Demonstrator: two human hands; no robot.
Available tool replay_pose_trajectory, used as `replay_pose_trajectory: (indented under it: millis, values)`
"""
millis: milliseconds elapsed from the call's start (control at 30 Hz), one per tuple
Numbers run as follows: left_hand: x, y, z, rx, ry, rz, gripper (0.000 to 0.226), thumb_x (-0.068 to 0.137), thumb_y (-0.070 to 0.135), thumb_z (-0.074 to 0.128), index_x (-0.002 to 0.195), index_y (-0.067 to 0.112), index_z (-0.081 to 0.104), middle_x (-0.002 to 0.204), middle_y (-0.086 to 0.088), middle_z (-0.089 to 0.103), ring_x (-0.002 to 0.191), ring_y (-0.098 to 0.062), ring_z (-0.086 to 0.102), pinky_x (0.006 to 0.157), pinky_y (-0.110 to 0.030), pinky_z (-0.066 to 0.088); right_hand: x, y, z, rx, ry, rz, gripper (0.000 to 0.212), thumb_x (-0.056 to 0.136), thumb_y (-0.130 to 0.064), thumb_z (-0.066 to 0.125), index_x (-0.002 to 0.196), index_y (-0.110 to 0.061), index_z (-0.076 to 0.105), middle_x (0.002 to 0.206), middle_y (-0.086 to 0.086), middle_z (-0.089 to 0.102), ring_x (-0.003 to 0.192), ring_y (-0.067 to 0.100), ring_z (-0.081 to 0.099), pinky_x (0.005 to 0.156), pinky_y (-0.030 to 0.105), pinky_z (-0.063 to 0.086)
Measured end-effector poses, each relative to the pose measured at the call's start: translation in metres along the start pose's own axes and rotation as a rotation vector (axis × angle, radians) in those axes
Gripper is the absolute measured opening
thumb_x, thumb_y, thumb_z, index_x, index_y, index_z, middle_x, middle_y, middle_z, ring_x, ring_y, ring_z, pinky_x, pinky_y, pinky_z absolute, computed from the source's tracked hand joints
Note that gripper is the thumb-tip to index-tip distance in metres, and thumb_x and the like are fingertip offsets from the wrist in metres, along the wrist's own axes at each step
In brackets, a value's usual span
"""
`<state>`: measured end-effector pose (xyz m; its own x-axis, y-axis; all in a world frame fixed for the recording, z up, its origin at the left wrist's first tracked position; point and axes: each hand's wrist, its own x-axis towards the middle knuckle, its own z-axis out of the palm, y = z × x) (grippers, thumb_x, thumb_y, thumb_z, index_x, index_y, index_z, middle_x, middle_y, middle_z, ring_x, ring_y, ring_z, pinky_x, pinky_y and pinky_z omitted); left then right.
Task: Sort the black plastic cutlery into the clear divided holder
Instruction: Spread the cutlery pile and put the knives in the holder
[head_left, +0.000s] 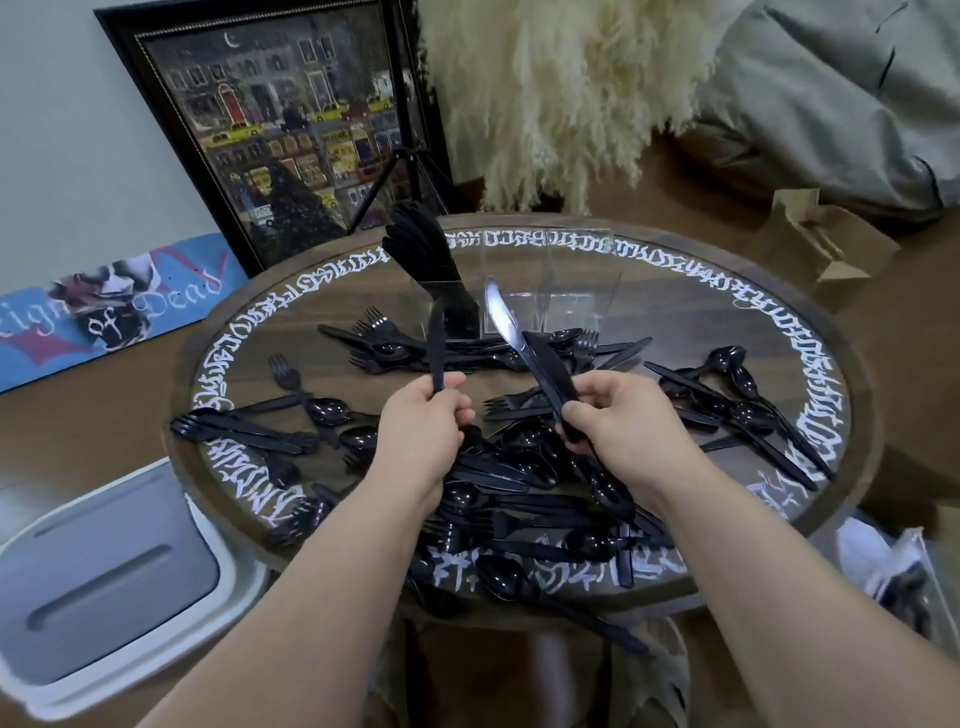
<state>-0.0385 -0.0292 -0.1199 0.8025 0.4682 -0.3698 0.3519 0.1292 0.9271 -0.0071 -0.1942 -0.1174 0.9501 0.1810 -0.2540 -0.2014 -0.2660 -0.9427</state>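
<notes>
your left hand grips one knife. your right hand grips some knives. the holder stands past both hands. loose cutlery lies under them.

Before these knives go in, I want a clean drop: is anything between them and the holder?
Nothing visible blocks the way. Both hands, left and right, hold knives above the loose cutlery lying before the clear holder, whose top is open.

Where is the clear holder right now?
In the head view, the clear holder stands at the table's far side, beyond the loose cutlery, with black pieces in its left compartment.
</notes>
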Motion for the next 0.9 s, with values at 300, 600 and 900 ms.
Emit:
replay_pose_trajectory:
  millis: [300,600,900]
  values:
    - [0.016,0.0,0.007,-0.043,-0.03,-0.043,0.013,0.086,0.026,0.069,0.075,0.02,0.064,0.061,0.006,0.049,0.055,-0.008,0.04,0.05,-0.02,0.033,0.009,0.003,0.012,-0.084,-0.147,0.059,0.022,0.088,0.0,0.06,0.082,-0.019,0.07,0.088,0.014,0.072,0.075,0.017,0.065,0.065,0.027,0.054]
    - [0.019,0.001,0.002,-0.051,-0.045,-0.05,0.012,0.088,0.02,0.066,0.078,0.02,0.061,0.073,0.005,0.054,0.059,-0.007,0.043,0.048,-0.019,0.032,0.012,0.004,0.022,-0.347,-0.143,-0.049,0.019,0.089,-0.011,0.058,0.083,-0.021,0.072,0.069,0.002,0.07,0.062,0.015,0.066,0.069,0.036,0.059]
    - [0.007,0.004,0.001,0.271,-0.114,0.175,0.019,0.088,0.025,0.062,0.072,0.016,0.058,0.056,0.005,0.047,0.046,-0.007,0.037,0.047,-0.02,0.031,0.012,-0.016,0.034,-0.042,0.095,-0.108,0.03,0.095,-0.023,0.052,0.083,0.0,0.066,0.065,0.008,0.052,0.059,0.015,0.043,0.059,0.028,0.039]
